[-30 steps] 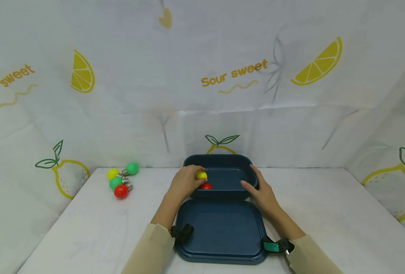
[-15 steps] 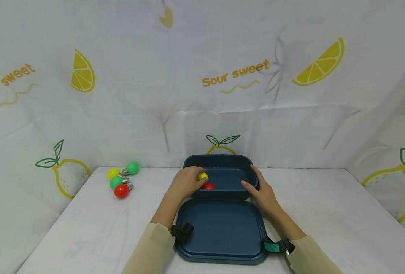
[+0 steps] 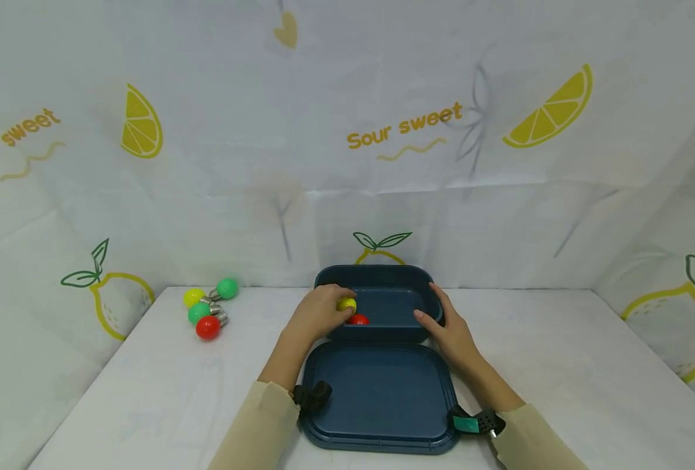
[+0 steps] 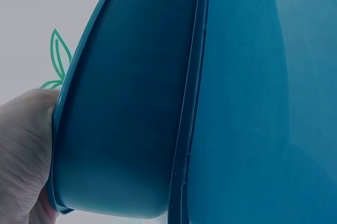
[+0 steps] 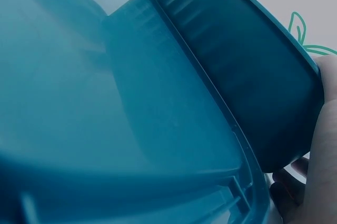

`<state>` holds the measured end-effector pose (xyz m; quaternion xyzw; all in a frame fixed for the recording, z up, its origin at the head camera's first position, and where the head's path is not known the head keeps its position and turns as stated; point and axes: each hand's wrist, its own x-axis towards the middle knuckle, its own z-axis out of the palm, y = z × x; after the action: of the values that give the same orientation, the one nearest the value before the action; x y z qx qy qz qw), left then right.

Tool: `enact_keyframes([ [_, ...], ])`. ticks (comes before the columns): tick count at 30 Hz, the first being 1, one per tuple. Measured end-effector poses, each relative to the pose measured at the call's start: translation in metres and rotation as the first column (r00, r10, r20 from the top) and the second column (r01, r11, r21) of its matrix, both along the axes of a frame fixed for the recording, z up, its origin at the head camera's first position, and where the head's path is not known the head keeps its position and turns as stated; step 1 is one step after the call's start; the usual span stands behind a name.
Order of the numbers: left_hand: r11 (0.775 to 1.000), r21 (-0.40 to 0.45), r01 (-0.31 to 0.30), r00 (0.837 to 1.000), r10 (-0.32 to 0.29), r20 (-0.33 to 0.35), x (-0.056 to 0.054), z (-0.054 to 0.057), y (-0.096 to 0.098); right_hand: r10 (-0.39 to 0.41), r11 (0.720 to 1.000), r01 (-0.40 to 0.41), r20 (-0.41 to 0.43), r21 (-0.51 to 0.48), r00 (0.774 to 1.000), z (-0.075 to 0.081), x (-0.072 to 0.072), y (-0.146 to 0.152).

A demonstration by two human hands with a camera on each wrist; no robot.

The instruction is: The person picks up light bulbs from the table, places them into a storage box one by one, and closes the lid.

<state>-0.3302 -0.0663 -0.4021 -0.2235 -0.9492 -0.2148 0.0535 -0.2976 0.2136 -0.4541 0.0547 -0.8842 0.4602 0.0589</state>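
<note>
In the head view a dark blue plastic box (image 3: 376, 334) stands at the back of the table. My left hand (image 3: 318, 313) reaches over its left side, holding a yellow light bulb (image 3: 347, 304) between thumb and fingers; the bulb's base is hidden. A red light bulb (image 3: 357, 319) lies just below it inside the box, partly behind the front wall. My right hand (image 3: 449, 329) grips the box's right end, thumb over the rim and fingers along the outside. Both wrist views show the box's outer wall (image 4: 121, 103) close up, a hand at its edge.
The dark blue lid (image 3: 379, 398) lies flat in front of the box, between my forearms. To the left, a cluster of light bulbs rests on the white cloth: a red bulb (image 3: 208, 328), two green bulbs (image 3: 226, 288) and a yellow bulb (image 3: 193, 297). A printed white curtain rises behind.
The red bulb in the box has shifted slightly right, and the yellow bulb in my left hand has moved a touch right too. My right hand stays on the box.
</note>
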Motion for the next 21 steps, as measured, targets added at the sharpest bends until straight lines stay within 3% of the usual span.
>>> enact_keyframes([
  [21, 0.999, 0.035, -0.038, 0.999, 0.037, 0.026, 0.0010, 0.0018, 0.0015, 0.004, 1.000, -0.004, 0.006, -0.012, 1.000, -0.0002, 0.0002, 0.0003],
])
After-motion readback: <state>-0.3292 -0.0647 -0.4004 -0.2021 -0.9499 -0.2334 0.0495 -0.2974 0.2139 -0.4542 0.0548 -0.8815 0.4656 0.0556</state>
